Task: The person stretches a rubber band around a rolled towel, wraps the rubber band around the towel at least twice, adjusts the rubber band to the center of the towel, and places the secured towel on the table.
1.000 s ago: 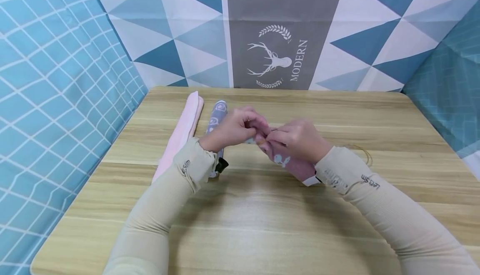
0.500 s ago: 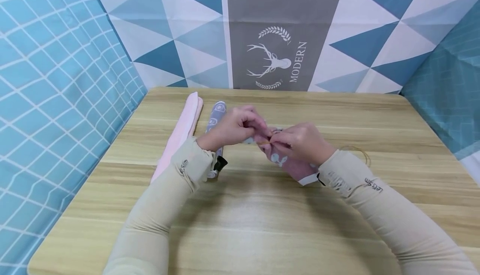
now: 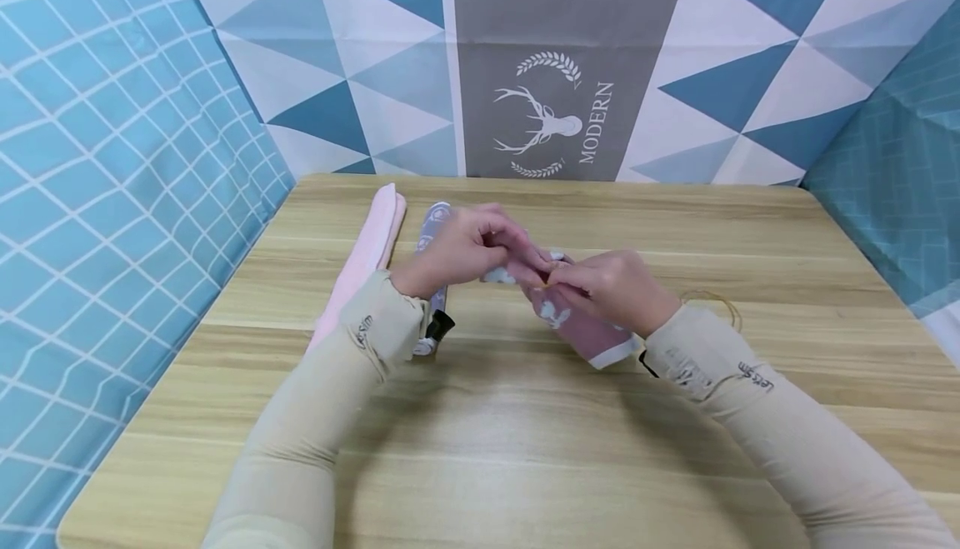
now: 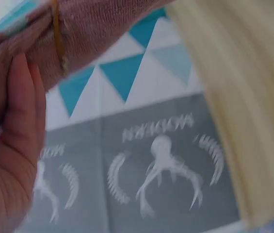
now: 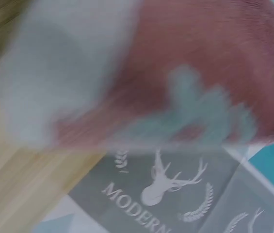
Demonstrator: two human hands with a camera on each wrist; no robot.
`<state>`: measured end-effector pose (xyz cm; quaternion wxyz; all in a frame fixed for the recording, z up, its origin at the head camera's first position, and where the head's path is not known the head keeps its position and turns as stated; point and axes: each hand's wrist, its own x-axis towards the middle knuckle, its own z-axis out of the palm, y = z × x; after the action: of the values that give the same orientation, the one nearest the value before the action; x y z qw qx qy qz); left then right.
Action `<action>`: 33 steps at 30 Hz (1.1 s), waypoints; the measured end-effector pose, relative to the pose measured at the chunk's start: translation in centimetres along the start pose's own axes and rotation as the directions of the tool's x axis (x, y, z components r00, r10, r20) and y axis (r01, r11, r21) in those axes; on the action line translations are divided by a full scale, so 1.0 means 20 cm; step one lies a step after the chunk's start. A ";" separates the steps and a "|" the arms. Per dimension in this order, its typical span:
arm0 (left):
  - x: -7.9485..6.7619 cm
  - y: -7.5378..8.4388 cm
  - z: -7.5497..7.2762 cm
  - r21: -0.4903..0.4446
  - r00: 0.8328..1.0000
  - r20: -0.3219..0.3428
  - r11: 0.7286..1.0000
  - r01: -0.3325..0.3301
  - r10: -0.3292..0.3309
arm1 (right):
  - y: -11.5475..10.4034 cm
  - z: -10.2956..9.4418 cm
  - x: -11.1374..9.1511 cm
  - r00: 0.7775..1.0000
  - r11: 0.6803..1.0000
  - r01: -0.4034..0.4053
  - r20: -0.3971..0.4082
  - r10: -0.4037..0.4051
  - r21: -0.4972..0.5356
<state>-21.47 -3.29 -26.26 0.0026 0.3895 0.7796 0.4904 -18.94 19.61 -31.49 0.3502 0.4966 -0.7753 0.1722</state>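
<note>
A dusty-pink rolled towel with white figures and white ends lies slantwise between the hands. My left hand grips its left part, fingers curled over it. Around the roll runs a thin yellow rubber band, plain in the left wrist view, just beyond the left fingertips. In the head view the right hand pinches at the band between thumb and forefinger, close to the left fingertips. Blurred towel fills the top of the right wrist view, with that hand almost wholly out of it.
Left of the hands lie a rolled grey-blue patterned towel, partly behind the left hand, and a long folded light-pink towel. Loose yellow rubber bands lie beyond the right wrist. The wooden table meets a patterned cloth backdrop.
The band and the right fingertips have shifted rightward along the pink towel. The left fingers have reached further right too, and the right hand sits slightly lower and further right.
</note>
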 end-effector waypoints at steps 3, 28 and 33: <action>0.02 0.01 0.03 -0.112 0.981 -0.001 0.975 0.191 -0.192 | -0.04 0.01 0.02 0.998 0.997 -0.007 -0.055 0.002 -0.082; 0.01 0.01 -0.01 0.266 0.963 -0.010 0.929 -0.258 0.271 | -0.06 -0.11 0.14 0.718 0.614 -0.688 0.242 0.652 0.387; 0.03 0.01 -0.02 0.324 0.832 0.054 0.778 -0.538 0.552 | -0.04 -0.16 0.16 0.658 0.485 -0.747 0.402 0.637 0.455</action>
<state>-22.02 -3.27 -25.69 -0.2207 0.5822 0.7035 0.3427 -17.82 19.13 -27.11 0.0084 0.2358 -0.8433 0.4829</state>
